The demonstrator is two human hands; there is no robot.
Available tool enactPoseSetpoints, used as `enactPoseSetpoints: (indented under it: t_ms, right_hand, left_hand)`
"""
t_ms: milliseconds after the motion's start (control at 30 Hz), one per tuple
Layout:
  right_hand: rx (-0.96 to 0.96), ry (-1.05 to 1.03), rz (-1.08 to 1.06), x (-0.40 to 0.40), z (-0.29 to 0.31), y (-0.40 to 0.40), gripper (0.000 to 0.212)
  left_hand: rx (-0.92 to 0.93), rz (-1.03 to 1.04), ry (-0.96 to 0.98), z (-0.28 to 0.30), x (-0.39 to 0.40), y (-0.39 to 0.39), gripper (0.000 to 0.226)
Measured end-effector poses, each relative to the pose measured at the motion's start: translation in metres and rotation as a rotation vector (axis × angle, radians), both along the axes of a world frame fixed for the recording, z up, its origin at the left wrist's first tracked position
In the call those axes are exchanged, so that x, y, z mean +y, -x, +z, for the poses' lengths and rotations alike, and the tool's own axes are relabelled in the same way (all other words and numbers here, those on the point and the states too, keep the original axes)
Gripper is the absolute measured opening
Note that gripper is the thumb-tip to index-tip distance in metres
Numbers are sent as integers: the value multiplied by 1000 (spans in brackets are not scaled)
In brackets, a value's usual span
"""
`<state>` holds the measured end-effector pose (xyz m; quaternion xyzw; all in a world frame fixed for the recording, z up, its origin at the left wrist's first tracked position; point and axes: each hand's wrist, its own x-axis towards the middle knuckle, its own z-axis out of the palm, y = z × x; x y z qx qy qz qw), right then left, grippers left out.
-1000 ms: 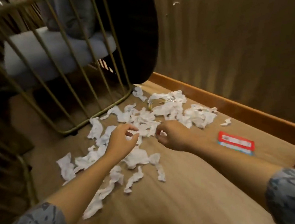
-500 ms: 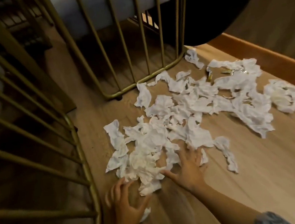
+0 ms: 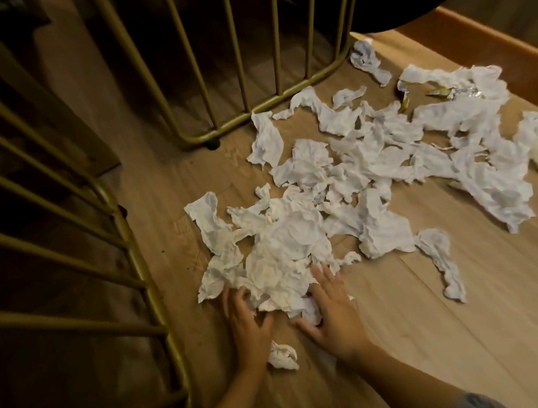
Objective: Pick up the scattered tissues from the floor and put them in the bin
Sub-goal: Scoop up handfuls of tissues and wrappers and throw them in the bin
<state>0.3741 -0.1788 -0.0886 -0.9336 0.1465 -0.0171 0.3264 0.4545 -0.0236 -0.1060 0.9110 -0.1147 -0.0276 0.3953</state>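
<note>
With the left hand point(image 3: 248, 324) and right hand point(image 3: 333, 315) flat, fingers spread on the tissues point(image 3: 299, 234) heaped on the floor point(image 3: 485, 329), sweep the 2 inward, compacting before lifting.

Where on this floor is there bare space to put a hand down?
Bare floor lies right of the right hand, below the tissue spread, and between the gold frames. It is crowded around the left hand.

No text, label, brand, number or sign can be read anywhere here.
</note>
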Motion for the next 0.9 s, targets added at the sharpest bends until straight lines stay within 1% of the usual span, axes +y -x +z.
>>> enactPoseSetpoints:
  t_ms: [67, 100, 200, 267, 333, 400, 433, 500, 567, 600, 633, 700, 733, 767, 800, 867, 900]
  right_hand:
    - [-139, -52, -81, -8, -3, 0, 24]
    - [-180, -53, -135, -13, -3, -1, 10]
    - [-175, -48, -278, -34, 5, -2, 13]
    - [-163, -30, -280, -52, 8, 3, 16]
    - [-150, -43, -281, -67, 16, 9, 30]
    - [-175, -90, -341, -79, 26, 11, 44]
    - [-203, -115, -380, -83, 31, 7, 47]
    - [-288, -132, -422, -87, 41, -4, 44]
    - [-400, -160, -433, -84, 49, -19, 28]
    - [-441, -205, -454, -79, 55, -26, 23]
    - [-472, -248, -473, -73, 59, -34, 22]
    - [-524, -300, -466, -61, 62, -48, 22]
    - [-536, -311, -439, -56, 62, -54, 22]
    - [-534, -314, -407, -52, 61, -60, 23]
    - [-517, -309, -376, -49, 59, -65, 28]
    - [-432, -296, -303, -45, 50, -72, 43]
    - [-359, -276, -247, -44, 43, -73, 49]
  left_hand:
    - [65, -21, 51, 3, -8, -11, 66]
    - [93, -30, 65, 4, -11, -17, 63]
    - [124, -63, 85, 7, -15, -38, 51]
    - [91, -67, 135, 16, -21, -48, 43]
    - [79, -45, 243, 31, -31, -57, 46]
    - [52, -40, 342, 43, -43, -64, 56]
    - [50, -37, 384, 47, -49, -69, 59]
    - [75, -36, 452, 55, -60, -75, 50]
    - [51, -13, 500, 68, -69, -75, 33]
    - [28, 17, 519, 74, -72, -74, 31]
    - [6, 58, 529, 77, -74, -72, 35]
    - [-9, 137, 506, 72, -69, -66, 50]
    - [13, 183, 479, 67, -65, -62, 61]
    - [43, 220, 454, 62, -59, -59, 70]
    - [29, 229, 407, 54, -52, -55, 75]
    - [-109, 132, 237, 38, -36, -49, 73]
    - [-164, 71, 141, 30, -28, -46, 68]
